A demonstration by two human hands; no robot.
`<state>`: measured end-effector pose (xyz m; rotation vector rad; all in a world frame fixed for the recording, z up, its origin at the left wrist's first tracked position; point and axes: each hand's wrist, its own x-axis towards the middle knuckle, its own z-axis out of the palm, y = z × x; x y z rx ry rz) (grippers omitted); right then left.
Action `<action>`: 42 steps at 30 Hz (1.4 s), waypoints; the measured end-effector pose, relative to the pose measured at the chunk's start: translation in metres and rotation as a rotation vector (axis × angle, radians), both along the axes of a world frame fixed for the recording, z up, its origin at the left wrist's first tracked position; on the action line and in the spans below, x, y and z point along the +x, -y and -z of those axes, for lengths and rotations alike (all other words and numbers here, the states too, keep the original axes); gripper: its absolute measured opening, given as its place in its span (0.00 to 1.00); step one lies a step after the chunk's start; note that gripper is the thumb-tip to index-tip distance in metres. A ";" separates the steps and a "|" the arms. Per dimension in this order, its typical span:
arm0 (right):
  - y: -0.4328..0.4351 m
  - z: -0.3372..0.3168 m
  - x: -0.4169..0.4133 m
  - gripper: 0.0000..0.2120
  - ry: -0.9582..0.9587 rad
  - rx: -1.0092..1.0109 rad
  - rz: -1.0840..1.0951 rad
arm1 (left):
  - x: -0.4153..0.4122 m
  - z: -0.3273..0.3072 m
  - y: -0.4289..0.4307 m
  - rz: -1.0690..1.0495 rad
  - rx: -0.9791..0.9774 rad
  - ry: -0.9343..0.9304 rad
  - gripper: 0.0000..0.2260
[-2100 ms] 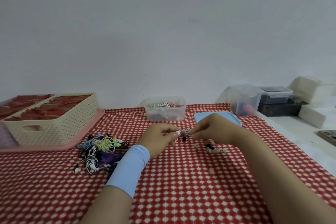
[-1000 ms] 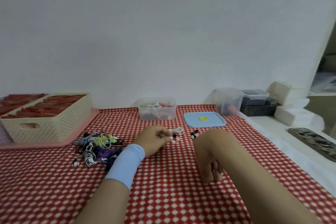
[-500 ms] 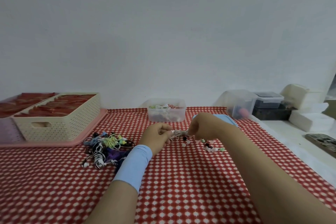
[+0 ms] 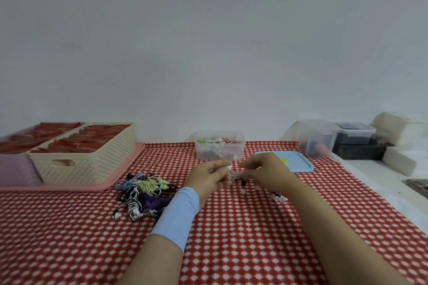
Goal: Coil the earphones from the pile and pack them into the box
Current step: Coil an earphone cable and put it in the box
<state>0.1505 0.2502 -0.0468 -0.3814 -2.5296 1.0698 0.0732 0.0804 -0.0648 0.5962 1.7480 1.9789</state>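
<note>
A pile of tangled earphones [image 4: 144, 194] in several colours lies on the red checked tablecloth, left of my hands. My left hand [image 4: 209, 177], with a light blue wrist sleeve, pinches a white earphone set [image 4: 234, 172]. My right hand [image 4: 266, 172] holds the same cable's other side, fingers curled round it, close to the left hand. A clear plastic box [image 4: 220, 148] with coiled earphones inside stands just behind my hands. Its blue lid [image 4: 294, 161] lies flat to the right. Small loose earbud tips [image 4: 279, 197] lie on the cloth under my right wrist.
A cream perforated basket [image 4: 85, 162] with red packets sits on a pink tray [image 4: 125, 173] at the far left. At the back right are a clear tub [image 4: 317, 137], a dark lidded container [image 4: 356, 133] and white blocks [image 4: 398, 161]. The table's right edge is a white surface.
One second ago my right hand hung low over the cloth, away from the cable. It has come back up to meet the left hand and holds the white cable again.
</note>
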 end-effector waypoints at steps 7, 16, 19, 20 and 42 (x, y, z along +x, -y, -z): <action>0.013 0.001 0.007 0.04 -0.068 -0.763 -0.149 | -0.001 0.003 -0.003 0.008 0.031 0.031 0.08; 0.008 0.002 0.005 0.07 0.025 -0.876 -0.276 | 0.005 0.000 -0.002 0.065 0.040 0.046 0.09; 0.004 0.002 0.005 0.07 0.046 -0.877 -0.289 | 0.008 -0.001 0.000 0.103 0.039 0.015 0.08; 0.004 0.002 0.005 0.08 0.058 -0.866 -0.302 | 0.008 -0.001 0.000 0.108 0.035 0.005 0.08; 0.004 0.002 0.007 0.10 0.090 -0.928 -0.432 | 0.009 -0.007 0.007 0.166 0.046 -0.013 0.04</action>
